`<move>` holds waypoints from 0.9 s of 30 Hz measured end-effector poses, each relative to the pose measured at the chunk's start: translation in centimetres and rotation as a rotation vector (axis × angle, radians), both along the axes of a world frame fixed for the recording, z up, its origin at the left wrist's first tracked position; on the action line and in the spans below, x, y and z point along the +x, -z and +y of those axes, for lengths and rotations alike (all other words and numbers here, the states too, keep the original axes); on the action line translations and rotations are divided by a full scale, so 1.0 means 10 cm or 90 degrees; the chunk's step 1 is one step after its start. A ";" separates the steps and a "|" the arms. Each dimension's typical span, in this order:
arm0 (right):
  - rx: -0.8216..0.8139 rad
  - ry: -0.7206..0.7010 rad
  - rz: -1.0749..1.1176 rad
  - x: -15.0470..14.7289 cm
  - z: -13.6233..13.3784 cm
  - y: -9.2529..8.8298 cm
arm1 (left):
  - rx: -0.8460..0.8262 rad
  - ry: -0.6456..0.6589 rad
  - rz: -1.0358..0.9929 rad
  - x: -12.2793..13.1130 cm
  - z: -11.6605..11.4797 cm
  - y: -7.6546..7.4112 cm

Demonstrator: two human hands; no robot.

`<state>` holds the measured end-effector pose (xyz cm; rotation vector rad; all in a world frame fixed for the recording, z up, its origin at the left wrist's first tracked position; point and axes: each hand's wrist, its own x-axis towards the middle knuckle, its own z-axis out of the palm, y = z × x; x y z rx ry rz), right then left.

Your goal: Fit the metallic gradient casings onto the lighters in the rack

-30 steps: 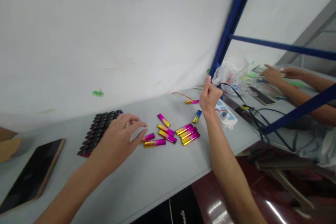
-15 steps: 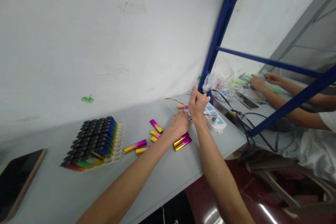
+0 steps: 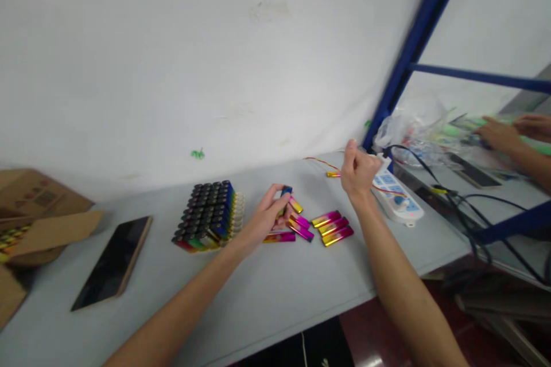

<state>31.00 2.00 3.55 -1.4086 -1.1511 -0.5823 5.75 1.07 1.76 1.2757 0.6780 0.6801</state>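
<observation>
My left hand (image 3: 269,215) grips a small stick (image 3: 286,190) with a dark blue top and yellow lower part, held above the table. Beside and under that hand lie several pink-and-yellow metallic sticks (image 3: 301,229), loosely scattered. My right hand (image 3: 359,172) is a closed fist, thumb up, by the white power strip (image 3: 402,212). A thin red-and-yellow wire (image 3: 321,160) runs into the fist and comes out on the strip side; the fingers hide the rest. Several more sticks (image 3: 331,229) lie side by side just left of my right forearm.
A pale holder (image 3: 237,215) full of black-topped sticks stands left of my left hand. Further left are a phone (image 3: 114,261) and an open cardboard box (image 3: 47,229). A blue metal frame (image 3: 413,51), cables and a co-worker's hands (image 3: 501,135) are at the right.
The view has swung left, bringing the box in. My left hand has moved away from my right, back toward the holder, with a blue-topped stick in it. My right fist stays by the strip.
</observation>
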 end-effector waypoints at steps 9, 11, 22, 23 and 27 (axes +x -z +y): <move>-0.060 -0.098 -0.034 -0.29 0.01 0.05 | -0.111 -0.108 -0.049 -0.49 -0.17 0.04; -0.071 -0.116 -0.043 -0.34 0.01 0.07 | -0.119 -0.136 -0.041 -0.51 -0.16 0.06; -0.159 -0.177 -0.060 -0.51 0.06 0.23 | -0.125 -0.172 -0.045 -0.49 -0.19 0.11; -0.168 -0.183 -0.061 -0.52 0.06 0.24 | -0.117 -0.168 -0.048 -0.48 -0.19 0.11; -0.192 -0.214 -0.067 -0.52 0.08 0.28 | 0.003 -0.158 -0.051 -0.46 -0.23 0.04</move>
